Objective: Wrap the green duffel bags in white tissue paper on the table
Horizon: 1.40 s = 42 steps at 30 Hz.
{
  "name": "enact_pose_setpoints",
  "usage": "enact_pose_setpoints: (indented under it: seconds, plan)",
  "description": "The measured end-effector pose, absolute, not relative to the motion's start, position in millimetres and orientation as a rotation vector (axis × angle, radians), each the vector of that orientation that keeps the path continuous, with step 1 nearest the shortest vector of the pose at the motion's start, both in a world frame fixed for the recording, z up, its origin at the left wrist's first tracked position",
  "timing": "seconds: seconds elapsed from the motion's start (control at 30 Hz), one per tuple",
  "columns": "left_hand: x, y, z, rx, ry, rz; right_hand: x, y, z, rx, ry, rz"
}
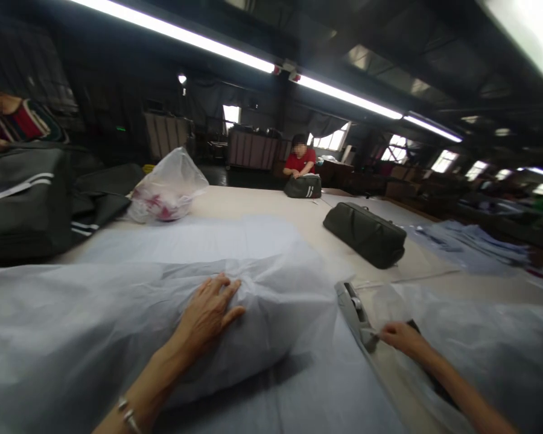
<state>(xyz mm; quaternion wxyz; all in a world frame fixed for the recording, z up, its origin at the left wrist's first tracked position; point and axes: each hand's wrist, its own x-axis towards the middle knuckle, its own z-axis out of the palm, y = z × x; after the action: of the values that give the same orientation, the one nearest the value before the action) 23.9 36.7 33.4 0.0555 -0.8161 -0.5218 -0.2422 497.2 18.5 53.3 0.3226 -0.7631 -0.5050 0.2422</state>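
My left hand (215, 304) lies flat, fingers spread, on a large bundle in pale translucent plastic sheeting (131, 325). Folds gather in the sheeting just beyond its fingertips. To the right of the bundle stands a grey tape dispenser (356, 314), tilted in view. At its near end my right hand (400, 337) is closed in a pinch on a short pale strip of tape (371, 331). Blur hides the exact hold. Beneath the right forearm lies more clear plastic sheeting (489, 337) with something dark showing by the wrist.
A dark bag (364, 232) lies on the table (248, 202) beyond the dispenser. A clear plastic bag (167, 187) with red contents and dark striped bags (27, 193) are at left. One person in red (301, 160) handles a dark bag at the far edge; another sits left.
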Motion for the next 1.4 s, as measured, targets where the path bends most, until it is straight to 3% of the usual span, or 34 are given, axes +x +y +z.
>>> enact_pose_setpoints:
  seconds: [0.1,0.2,0.3,0.5,0.73,0.93,1.1,1.2,1.4]
  plan:
    - [28.1,33.4,35.2,-2.464,-1.610,-0.723,435.5,39.6,122.0,-1.716,-1.926,0.972]
    - [31.5,29.2,37.4,-2.460,-1.614,-0.696,334.7,58.2,181.3,-1.299,-2.368,0.940]
    - [34.4,25.6,39.4,-2.452,-1.624,-0.725,238.7,83.7,205.7,-1.028,-2.762,0.878]
    - [37.1,22.6,41.3,-2.464,-1.647,-0.785,141.5,132.6,186.3,-1.102,-3.268,0.466]
    - [41.9,21.1,38.2,-2.478,-1.691,-0.834,108.1,151.6,166.8,-1.134,-3.484,0.400]
    - [44.6,17.8,38.0,-2.455,-1.714,-0.859,104.9,160.7,159.8,-0.660,-3.837,-0.081]
    - [43.0,19.6,36.8,-2.482,-1.715,-0.838,107.1,171.7,156.3,-0.136,-3.698,-0.480]
    - [41.4,20.3,36.0,-2.512,-1.722,-0.809,115.1,194.1,149.5,-0.236,-3.628,-0.240]
    - [40.4,19.9,33.5,-2.481,-1.698,-0.802,154.7,237.6,138.2,-1.158,-3.236,0.820]
